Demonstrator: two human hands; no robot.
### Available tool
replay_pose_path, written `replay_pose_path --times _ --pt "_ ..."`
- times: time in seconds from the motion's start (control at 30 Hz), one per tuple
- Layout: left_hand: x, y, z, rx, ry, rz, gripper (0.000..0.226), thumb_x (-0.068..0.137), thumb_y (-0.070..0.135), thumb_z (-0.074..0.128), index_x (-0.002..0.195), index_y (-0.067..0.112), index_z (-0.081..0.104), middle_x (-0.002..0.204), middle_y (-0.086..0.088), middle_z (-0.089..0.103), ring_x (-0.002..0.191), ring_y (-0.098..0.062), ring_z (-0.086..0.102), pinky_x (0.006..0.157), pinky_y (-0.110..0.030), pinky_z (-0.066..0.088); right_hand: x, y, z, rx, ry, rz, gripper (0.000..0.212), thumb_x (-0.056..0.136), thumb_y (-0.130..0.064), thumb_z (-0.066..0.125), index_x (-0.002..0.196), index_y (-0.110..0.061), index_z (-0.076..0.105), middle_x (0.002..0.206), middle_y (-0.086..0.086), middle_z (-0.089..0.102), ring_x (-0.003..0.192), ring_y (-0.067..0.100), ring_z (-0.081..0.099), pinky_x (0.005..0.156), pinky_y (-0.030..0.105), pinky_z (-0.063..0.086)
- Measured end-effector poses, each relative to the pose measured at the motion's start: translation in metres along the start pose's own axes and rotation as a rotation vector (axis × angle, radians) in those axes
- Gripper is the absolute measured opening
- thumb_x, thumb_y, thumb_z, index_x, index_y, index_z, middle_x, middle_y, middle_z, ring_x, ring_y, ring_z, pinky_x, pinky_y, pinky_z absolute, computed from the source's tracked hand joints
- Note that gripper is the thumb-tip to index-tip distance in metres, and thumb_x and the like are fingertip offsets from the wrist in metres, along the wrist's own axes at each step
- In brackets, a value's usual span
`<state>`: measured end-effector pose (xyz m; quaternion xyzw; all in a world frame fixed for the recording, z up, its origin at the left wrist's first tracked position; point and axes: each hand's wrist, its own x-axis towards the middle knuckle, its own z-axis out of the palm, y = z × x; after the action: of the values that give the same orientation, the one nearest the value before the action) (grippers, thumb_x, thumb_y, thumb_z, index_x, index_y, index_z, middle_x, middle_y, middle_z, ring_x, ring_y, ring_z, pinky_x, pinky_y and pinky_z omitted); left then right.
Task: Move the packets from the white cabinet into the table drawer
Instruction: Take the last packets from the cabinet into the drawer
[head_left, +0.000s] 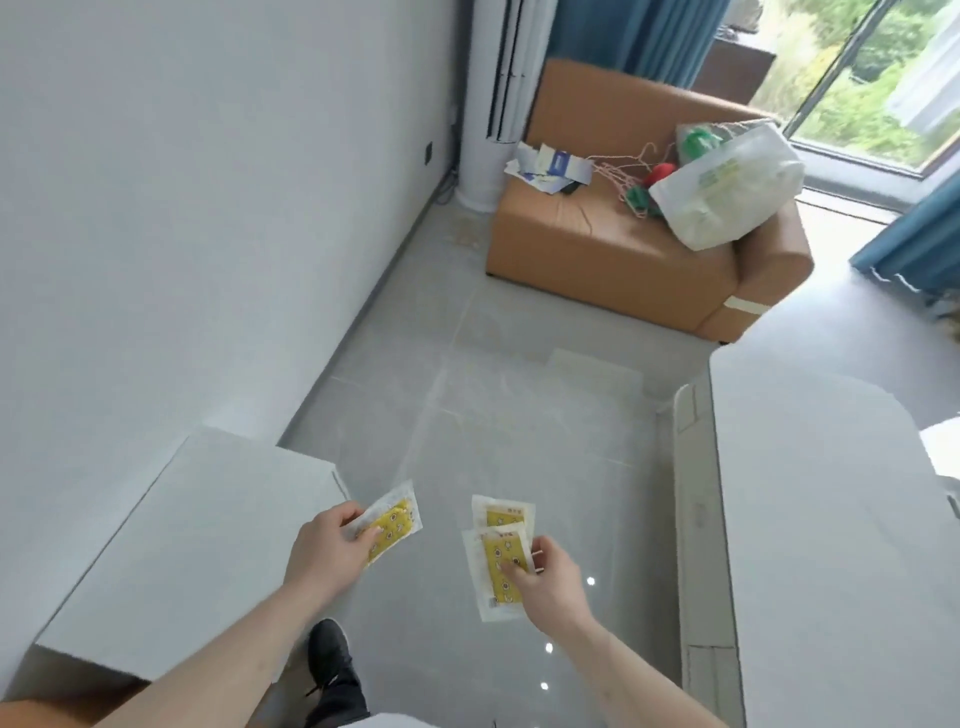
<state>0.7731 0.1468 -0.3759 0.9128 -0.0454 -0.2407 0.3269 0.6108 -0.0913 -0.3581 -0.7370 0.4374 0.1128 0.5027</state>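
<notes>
Packets (501, 551) held between cabinet (197, 545) and table (831, 519).

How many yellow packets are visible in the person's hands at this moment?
3. One packet is held in the left hand. Two overlapping packets, a front one and a rear one, are in the right hand. More may be hidden behind them.

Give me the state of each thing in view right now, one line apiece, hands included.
Left hand: grips one yellow packet, held over the floor.
Right hand: pinches two overlapping packets.
White cabinet: at left, top bare, nothing on it.
Table: at right; its drawer fronts look closed.
Plastic bag: lying slumped on the brown sofa.
</notes>
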Motion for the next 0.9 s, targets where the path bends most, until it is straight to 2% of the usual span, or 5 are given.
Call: replay_pose_path --times 0.27,0.4,0.53,0.7,0.9 --pt "-0.071 0.176 0.139 0.062 -0.161 0.229 0.021 0.086 0.032 0.077 0.074 0.021 0.064 0.07 0.007 0.068 0.07 -0.018 0.063 0.06 -0.029 0.045 -0.051 0.131 -0.185 0.146 0.259 0.066 0.021 0.087 -0.033 0.08 0.092 -0.022 0.063 0.089 -0.007 0.073 0.081 0.011 0.073 0.076 0.035 0.062" --pt "-0.1 0.249 0.197 0.118 -0.251 0.323 0.019 0.087 0.028 0.075 0.075 0.019 0.063 0.072 0.005 0.069 0.066 -0.016 0.06 0.055 -0.026 0.041 -0.074 0.181 -0.248 0.271 0.37 0.111 0.02 0.089 -0.032 0.079 0.093 -0.021 0.063 0.09 -0.008 0.074 0.082 0.011 0.073 0.076 0.035 0.061" --pt "-0.11 0.302 0.257 0.167 -0.335 0.379 0.016 0.088 0.024 0.074 0.08 0.015 0.064 0.073 0.002 0.069 0.068 -0.02 0.06 0.058 -0.028 0.044 -0.088 0.229 -0.292 0.401 0.464 0.168 0.016 0.087 -0.033 0.08 0.095 -0.027 0.067 0.092 -0.01 0.075 0.086 0.013 0.074 0.083 0.042 0.062" --pt "-0.116 0.353 0.331 0.129 -0.438 0.374 0.021 0.087 0.024 0.076 0.074 0.018 0.06 0.068 0.005 0.062 0.062 -0.017 0.054 0.058 -0.03 0.043 -0.098 0.274 -0.352 0.409 0.529 0.217 0.016 0.09 -0.033 0.078 0.096 -0.023 0.066 0.097 -0.006 0.072 0.088 0.011 0.069 0.066 0.024 0.051" --pt "-0.137 0.408 0.41 0.134 -0.577 0.382 0.012 0.088 0.024 0.07 0.079 0.02 0.062 0.078 0.003 0.068 0.065 -0.014 0.058 0.055 -0.026 0.046 -0.104 0.317 -0.425 0.398 0.587 0.279 0.022 0.09 -0.032 0.077 0.088 -0.017 0.061 0.09 -0.001 0.069 0.081 0.016 0.065 0.061 0.027 0.045"
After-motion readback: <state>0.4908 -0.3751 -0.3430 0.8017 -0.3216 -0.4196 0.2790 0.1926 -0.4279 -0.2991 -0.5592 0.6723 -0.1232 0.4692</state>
